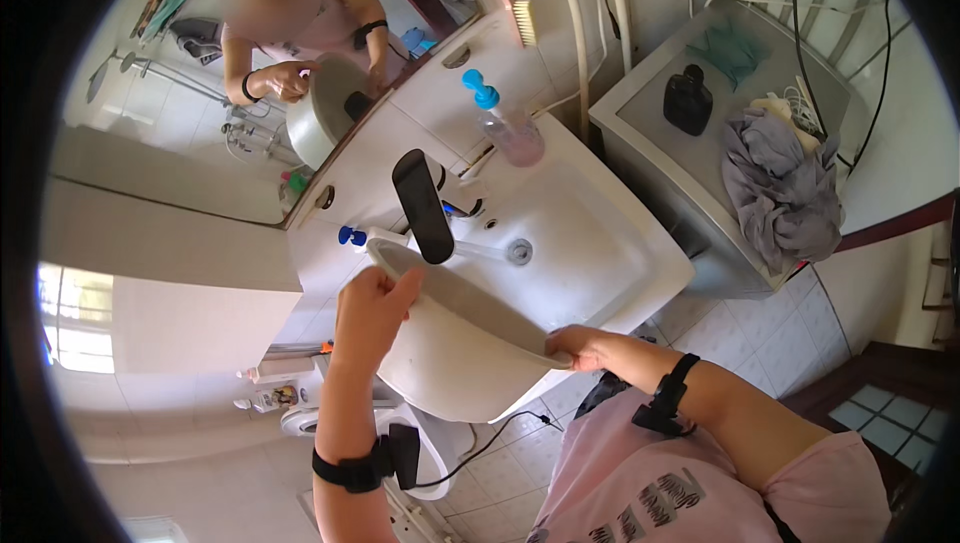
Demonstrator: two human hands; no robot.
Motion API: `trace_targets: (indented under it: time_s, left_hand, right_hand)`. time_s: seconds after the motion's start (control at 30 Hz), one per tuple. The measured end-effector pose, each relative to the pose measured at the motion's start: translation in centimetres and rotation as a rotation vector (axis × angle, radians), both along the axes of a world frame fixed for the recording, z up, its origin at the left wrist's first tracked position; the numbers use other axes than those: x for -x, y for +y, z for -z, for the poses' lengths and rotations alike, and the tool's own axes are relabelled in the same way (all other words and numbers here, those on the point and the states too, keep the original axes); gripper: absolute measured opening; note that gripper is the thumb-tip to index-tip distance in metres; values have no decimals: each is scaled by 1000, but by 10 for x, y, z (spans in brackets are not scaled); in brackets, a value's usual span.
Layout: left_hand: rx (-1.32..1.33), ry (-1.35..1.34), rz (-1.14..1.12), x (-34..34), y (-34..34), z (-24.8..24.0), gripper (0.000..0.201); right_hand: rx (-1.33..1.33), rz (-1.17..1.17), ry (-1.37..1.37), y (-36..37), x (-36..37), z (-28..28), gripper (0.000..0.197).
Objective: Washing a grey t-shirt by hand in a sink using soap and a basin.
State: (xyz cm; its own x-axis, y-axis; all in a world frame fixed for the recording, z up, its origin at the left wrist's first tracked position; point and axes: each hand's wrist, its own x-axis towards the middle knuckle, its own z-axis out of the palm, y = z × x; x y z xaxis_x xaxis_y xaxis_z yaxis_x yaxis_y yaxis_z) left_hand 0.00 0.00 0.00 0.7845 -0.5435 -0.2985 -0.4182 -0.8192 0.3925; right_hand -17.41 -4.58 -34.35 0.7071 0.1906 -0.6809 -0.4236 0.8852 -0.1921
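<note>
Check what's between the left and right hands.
In the head view, the pale round wash basin spans that stretch, tilted; the left hand and right hand both grip its rim.

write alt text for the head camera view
A left hand and a right hand hold a pale basin, tilted toward a white sink below a black-topped faucet. A blue-topped pump bottle stands on the sink's back edge. A mirror reflects the scene.

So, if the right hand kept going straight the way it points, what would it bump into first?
Most likely the white basin, which the right hand grips at its edge; depth makes inside or outside hard to tell.
</note>
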Motion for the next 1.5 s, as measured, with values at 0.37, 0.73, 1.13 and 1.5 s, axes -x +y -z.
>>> trace_targets:
  time_s: [0.37,0.73,1.13,1.5]
  left_hand:
    - [441,484,-405,30,149,143,30]
    - [332,553,-520,38,155,249,28]
    - [78,449,-397,44,152,265,40]
    - [522,563,-723,92,213,227,40]
  right_hand:
    - [1176,-75,126,-104,15,-97,54]
    - [1499,-183,183,-117,-10,-81,60]
    - [1746,-461,266,-126,-26,-82,67]
    - [2707,-707,-419,-122,-156,-150,60]
